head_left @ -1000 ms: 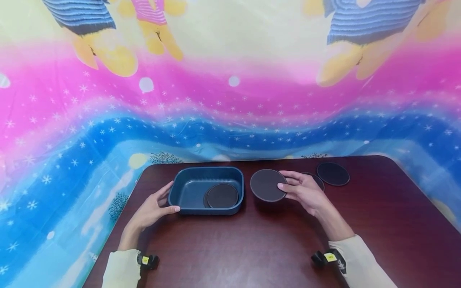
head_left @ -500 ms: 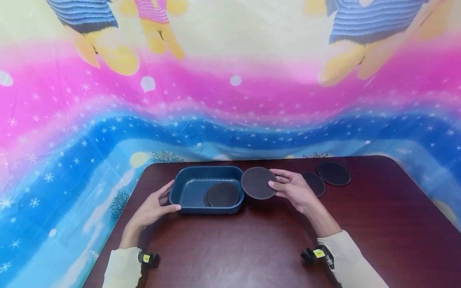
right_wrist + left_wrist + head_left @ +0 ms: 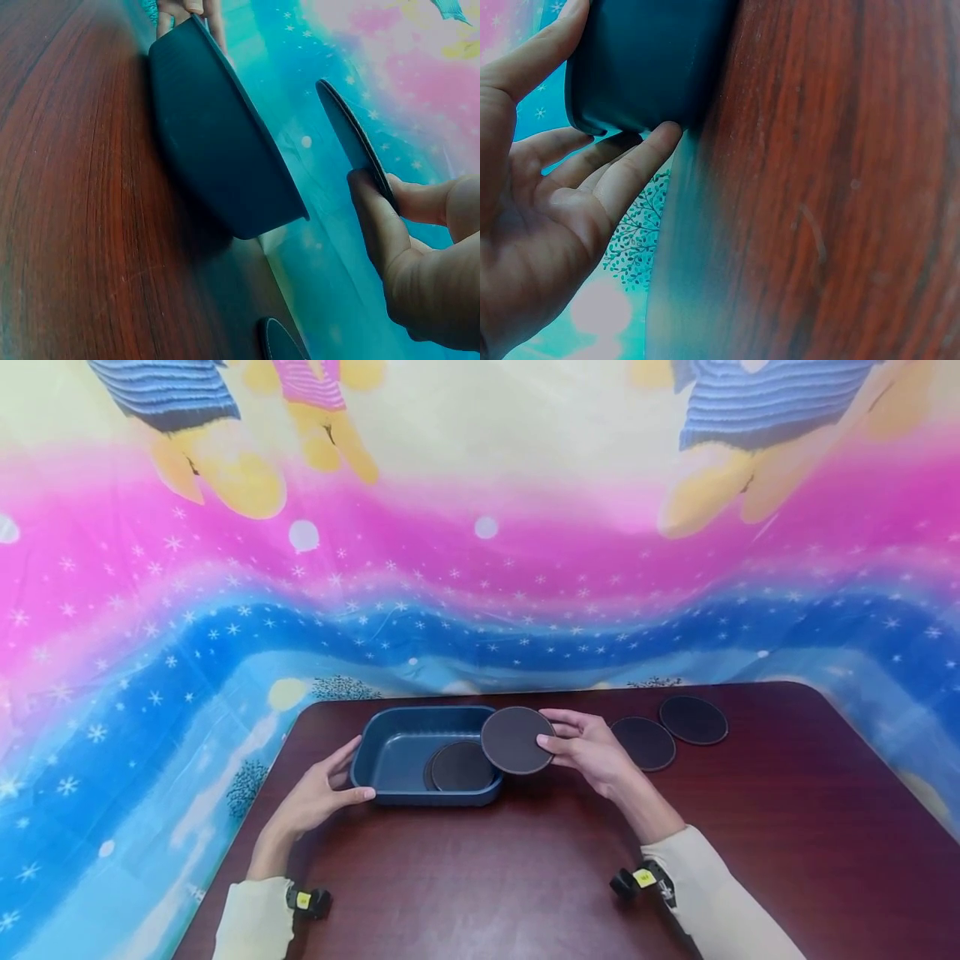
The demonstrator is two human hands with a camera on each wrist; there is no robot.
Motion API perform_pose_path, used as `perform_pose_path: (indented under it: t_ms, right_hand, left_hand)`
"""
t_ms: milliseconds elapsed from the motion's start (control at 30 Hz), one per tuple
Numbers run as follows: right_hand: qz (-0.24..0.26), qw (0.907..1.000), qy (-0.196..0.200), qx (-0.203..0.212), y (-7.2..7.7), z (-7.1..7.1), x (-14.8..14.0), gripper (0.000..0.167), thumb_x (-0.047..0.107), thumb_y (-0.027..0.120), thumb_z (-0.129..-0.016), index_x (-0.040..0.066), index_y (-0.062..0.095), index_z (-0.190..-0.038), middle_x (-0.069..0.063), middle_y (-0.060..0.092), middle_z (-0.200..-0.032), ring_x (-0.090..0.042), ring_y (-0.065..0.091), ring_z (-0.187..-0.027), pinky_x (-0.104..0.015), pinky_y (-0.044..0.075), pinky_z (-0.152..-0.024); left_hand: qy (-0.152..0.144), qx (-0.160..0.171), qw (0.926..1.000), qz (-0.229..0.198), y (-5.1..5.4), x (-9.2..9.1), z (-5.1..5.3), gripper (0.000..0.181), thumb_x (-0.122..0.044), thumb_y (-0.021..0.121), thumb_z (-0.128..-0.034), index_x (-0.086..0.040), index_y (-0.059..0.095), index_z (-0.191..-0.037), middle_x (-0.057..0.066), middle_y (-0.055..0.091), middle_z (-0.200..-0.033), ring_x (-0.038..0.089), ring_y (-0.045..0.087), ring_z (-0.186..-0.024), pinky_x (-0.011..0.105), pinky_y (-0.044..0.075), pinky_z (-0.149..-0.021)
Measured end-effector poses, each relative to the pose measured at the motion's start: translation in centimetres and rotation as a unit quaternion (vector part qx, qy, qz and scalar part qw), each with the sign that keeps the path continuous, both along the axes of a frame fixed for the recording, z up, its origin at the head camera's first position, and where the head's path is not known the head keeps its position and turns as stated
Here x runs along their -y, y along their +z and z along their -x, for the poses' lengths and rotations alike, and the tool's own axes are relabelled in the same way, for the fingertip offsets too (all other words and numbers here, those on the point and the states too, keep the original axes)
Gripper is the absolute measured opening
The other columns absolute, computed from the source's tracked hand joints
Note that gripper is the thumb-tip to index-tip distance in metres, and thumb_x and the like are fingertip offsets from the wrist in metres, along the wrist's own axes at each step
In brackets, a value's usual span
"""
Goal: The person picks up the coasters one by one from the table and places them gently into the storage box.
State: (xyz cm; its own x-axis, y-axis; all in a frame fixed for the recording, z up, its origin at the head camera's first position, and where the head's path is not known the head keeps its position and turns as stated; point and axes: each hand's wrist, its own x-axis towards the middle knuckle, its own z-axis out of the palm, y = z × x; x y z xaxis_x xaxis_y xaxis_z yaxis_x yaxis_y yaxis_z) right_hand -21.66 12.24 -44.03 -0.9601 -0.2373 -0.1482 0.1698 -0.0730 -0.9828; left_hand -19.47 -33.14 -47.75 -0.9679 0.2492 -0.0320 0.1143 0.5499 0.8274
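A dark blue rectangular container (image 3: pixel 397 798) stands on the table, with overlapping dark round coasters (image 3: pixel 461 767) at the right of its floor. The left hand (image 3: pixel 318 797) holds the container's left end, thumb at the front corner and fingers behind; in the left wrist view its fingertips touch the wall (image 3: pixel 645 67). The right hand (image 3: pixel 600 756) pinches another round coaster (image 3: pixel 517 741) between thumb and fingers. This coaster is raised, overlapping the container's right rim in the head view; the right wrist view shows it (image 3: pixel 352 139) above the rim, apart from the container (image 3: pixel 217 135).
Two more dark round coasters lie on the brown table (image 3: pixel 465 877) right of the container, one (image 3: pixel 645 744) nearer and one (image 3: pixel 693 720) farther back. A printed cloth (image 3: pixel 480 568) hangs behind the table.
The right hand has moved left with its coaster, from beside the container to over its right rim. The left hand and the container have stayed in place.
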Motion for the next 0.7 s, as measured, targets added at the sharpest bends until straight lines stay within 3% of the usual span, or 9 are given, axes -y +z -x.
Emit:
perform_pose_path:
  t_ms: [300,700]
  right_hand:
    - [-0.005,1.0,0.003,-0.003,-0.2,0.9,2.5,0.058,-0.002,0.071,-0.1,-0.001,0.053,-0.155,-0.015,0.075,-0.123,-0.008,0.078,-0.085,-0.024,0.065,-0.076]
    - [-0.03,0.9994,0.017,-0.003,0.3,1.8,5.1,0.054,0.002,0.073,-0.101,0.002,0.058,-0.152,-0.024,0.072,-0.135,-0.008,0.077,-0.085,-0.027,0.065,-0.079]
  left_hand:
    - [0.0,0.0,1.0,-0.002,0.0,0.0,-0.1,0.1,-0.028,0.084,-0.0951,-0.015,0.023,-0.173,0.025,0.035,-0.173,0.052,0.048,-0.15,0.055,0.059,-0.106]
    - [-0.001,0.002,1.0,-0.007,0.0,0.0,-0.1,0.098,-0.025,0.084,-0.0959,-0.015,0.023,-0.173,0.025,0.036,-0.172,0.052,0.048,-0.15,0.055,0.06,-0.105]
